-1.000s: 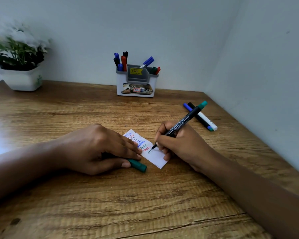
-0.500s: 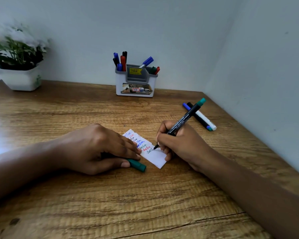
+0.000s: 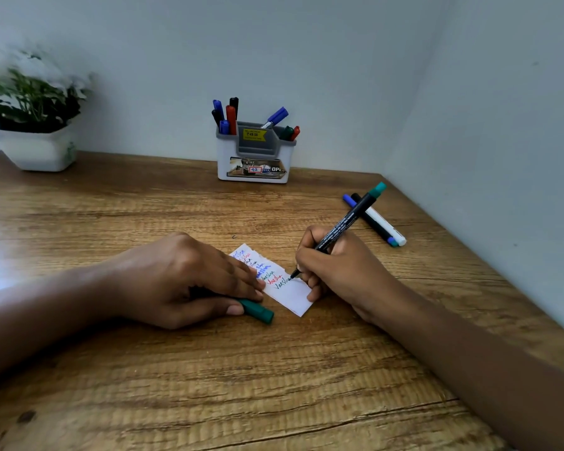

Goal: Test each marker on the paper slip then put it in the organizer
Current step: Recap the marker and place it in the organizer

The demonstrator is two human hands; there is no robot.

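1. Two hands work at the middle of a wooden table whose grain runs left to right; the tabletop fits into a corner where a pale back wall meets a pale side wall on the right.
2. We see the right hand with its fingers curled round a green marker, a black barrel with a teal end pointing up and to the right. Its tip touches the paper slip at the end of the lowest written line.
3. The slip lies flat between the hands, with lines in blue, red and green ink on its upper half.
4. We see the left hand knuckles up, its fingertips pressing on the slip's left edge, its thumb and fingers closed round a green cap that sticks out beneath them.
5. The organizer, white with a grey middle pocket and a yellow price sticker, stands against the back wall with blue, black, red and green markers upright in its side pockets.
6. Two loose markers lie side by side near the side wall, behind the right hand.
7. A potted plant in a white pot sits at the far left of the table.
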